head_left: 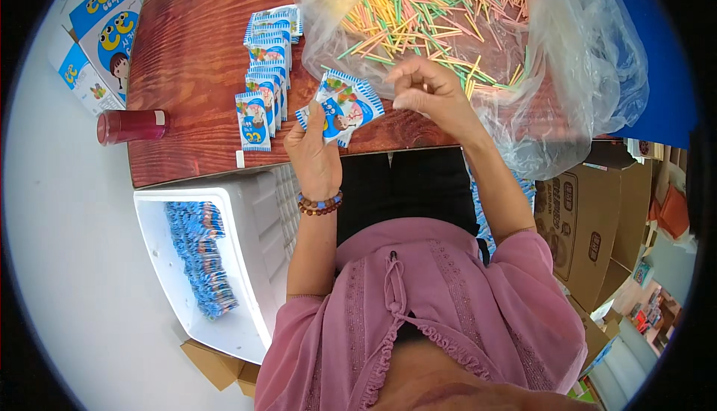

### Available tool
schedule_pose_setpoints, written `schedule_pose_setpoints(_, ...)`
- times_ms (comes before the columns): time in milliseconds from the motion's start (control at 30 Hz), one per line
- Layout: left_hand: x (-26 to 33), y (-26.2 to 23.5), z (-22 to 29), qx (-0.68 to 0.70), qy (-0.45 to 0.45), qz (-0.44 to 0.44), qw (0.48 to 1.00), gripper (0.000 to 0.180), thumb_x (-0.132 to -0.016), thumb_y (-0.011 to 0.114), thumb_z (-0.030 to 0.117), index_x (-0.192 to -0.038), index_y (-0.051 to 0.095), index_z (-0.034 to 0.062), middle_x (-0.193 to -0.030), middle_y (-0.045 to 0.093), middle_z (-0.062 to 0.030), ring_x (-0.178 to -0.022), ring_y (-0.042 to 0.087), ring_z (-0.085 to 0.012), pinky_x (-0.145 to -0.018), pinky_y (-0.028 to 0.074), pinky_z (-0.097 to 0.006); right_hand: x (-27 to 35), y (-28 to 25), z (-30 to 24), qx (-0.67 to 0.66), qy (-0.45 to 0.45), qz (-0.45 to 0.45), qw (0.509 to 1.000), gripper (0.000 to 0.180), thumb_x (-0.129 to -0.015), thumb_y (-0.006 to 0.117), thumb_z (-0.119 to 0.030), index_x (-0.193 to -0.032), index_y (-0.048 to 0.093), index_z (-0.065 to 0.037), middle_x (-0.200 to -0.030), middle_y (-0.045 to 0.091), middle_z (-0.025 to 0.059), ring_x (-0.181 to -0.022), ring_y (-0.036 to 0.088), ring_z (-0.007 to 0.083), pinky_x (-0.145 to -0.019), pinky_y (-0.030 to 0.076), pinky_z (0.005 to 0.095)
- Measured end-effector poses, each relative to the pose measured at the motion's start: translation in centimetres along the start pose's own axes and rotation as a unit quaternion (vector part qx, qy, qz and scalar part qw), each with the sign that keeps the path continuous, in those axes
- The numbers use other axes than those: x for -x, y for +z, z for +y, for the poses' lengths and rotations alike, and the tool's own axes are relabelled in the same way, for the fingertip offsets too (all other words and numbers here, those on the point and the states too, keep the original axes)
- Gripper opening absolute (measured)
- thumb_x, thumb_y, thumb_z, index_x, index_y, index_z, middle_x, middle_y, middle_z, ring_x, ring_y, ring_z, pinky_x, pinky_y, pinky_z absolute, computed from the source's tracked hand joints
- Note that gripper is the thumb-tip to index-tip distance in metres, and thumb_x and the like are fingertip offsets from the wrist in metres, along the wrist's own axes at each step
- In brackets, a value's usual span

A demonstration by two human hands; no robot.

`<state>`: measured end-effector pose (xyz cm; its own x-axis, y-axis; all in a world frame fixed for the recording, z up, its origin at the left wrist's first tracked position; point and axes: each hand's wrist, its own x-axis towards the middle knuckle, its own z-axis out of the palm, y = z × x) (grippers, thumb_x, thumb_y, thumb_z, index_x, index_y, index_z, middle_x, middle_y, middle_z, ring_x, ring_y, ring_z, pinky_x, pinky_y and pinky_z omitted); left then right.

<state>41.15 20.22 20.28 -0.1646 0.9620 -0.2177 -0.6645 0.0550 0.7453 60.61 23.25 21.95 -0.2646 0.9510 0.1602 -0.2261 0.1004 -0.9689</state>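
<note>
My left hand (314, 150) pinches a few small blue-and-white snack packets (347, 109), fanned over one another above the table's near edge. Just to their right is my right hand (437, 97), its thumb and forefinger curved but apart, with nothing visible between them. Left of the held packets, an overlapping row of matching packets (255, 120) lies on the red-brown wooden table (194, 60). Beyond my right hand, thin yellow, pink and green candy sticks (426, 19) are spread loosely on a large clear plastic bag (590, 60).
A dark red jar or cup (133, 126) lies at the table's left edge. Below it, a white foam box (153, 262) holds many stacked packets. Printed blue-and-white cartons (104, 38) stand far left. To my right is a brown cardboard box (590, 224).
</note>
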Motion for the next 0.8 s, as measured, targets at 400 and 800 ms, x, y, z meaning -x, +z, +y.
schedule_pose_setpoints(400, 0.6, 0.3, -1.1, -0.033, -0.026, -0.018, 0.999, 0.021, -0.095, 0.057, 0.013, -0.108, 0.063, -0.0035, -0.106, 0.066, -0.0085, -0.093, 0.064, -0.015, -0.082, 0.052, -0.032, 1.2, -1.6, -1.5, 0.098, -0.023, -0.135, 0.986, 0.016, -0.083, 0.069, -0.013, -0.092, 0.065, -0.001, -0.069, 0.059, 0.0032, -0.069, 0.053, 0.0063, -0.059, 0.04, 0.0245)
schedule_pose_setpoints(800, 0.3, -0.6, -0.8, 0.008, -0.044, -0.046, 0.998, 0.024, -0.096, 0.056, 0.016, -0.11, 0.062, -0.0034, -0.108, 0.066, -0.009, -0.096, 0.065, -0.0166, -0.084, 0.052, -0.033, 0.8, -12.1, -1.8, 0.33, 0.066, 0.077, 0.939, 0.021, -0.089, 0.061, -0.01, -0.108, 0.063, 0.0, -0.09, 0.065, 0.0056, -0.077, 0.057, 0.0129, -0.068, 0.046, 0.0274)
